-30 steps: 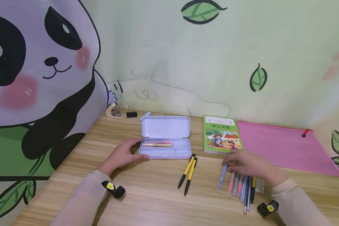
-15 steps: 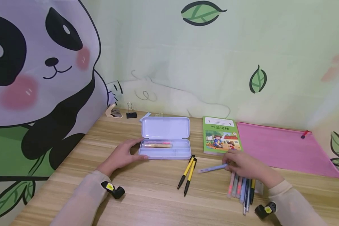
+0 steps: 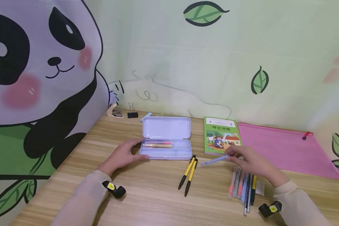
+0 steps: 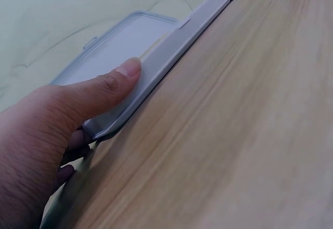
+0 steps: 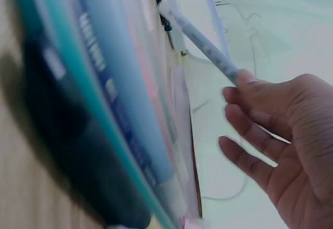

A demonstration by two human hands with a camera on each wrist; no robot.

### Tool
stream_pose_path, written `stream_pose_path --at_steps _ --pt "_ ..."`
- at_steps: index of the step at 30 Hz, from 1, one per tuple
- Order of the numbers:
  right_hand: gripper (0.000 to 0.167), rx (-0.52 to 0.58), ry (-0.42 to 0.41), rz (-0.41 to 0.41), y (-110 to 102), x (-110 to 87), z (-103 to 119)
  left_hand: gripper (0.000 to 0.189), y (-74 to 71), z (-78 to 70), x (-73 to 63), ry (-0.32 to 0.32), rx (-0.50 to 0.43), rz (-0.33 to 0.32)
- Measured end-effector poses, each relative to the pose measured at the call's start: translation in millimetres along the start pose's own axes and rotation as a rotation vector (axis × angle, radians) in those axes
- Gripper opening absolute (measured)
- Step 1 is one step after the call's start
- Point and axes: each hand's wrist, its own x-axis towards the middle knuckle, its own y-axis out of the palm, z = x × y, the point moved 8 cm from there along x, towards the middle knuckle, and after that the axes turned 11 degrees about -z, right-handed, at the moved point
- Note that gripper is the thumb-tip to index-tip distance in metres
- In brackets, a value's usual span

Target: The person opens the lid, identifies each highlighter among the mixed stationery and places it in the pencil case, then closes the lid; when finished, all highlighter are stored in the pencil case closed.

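A pale lavender pencil case (image 3: 166, 128) lies with its lid up, a few slim pens (image 3: 158, 145) in its back compartment. My left hand (image 3: 122, 157) grips the case's left end; in the left wrist view the thumb (image 4: 112, 87) lies along its front wall. My right hand (image 3: 251, 161) pinches a light blue pen (image 3: 214, 160) by one end, raised above the table and pointing left. In the right wrist view that pen (image 5: 205, 47) sits between thumb and finger. Below the right hand lies a row of several pens and markers (image 3: 240, 185).
Two yellow-and-black pens (image 3: 187, 177) lie in front of the case. Behind the right hand are a green book (image 3: 221, 133) and a pink zip pouch (image 3: 279, 149). A binder clip (image 3: 132, 114), a beige stapler-like item (image 3: 114, 111) and a blue strip (image 3: 146, 116) stand near the wall.
My right hand has drawn the light blue pen away from the row, turned it from upright-lying to pointing left, and raised it slightly. My left hand stays on the case.
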Motion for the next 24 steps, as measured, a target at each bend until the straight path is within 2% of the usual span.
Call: stream_pose_path --at_steps 5,8,13,18,24 --pt "0.01 -0.031 -0.028 -0.159 -11 10.3 13 0.101 -0.4 -0.2 -0.6 -0.001 0.0 0.002" --pt "0.009 -0.033 -0.018 -0.225 -11 21.6 23 0.1 0.1 0.6 -0.3 -0.006 0.001 0.004" --pt "0.008 -0.001 0.087 -0.29 -1 50.4 39 0.101 -0.3 0.8 1.3 0.0 0.004 -0.006" --pt "0.01 0.084 0.126 -0.329 21 83.0 58 0.1 -0.1 3.2 1.7 -0.015 0.001 -0.001" --pt "0.009 0.148 0.122 -0.299 69 117.1 72 0.101 -0.1 3.1 1.1 -0.002 0.014 0.001"
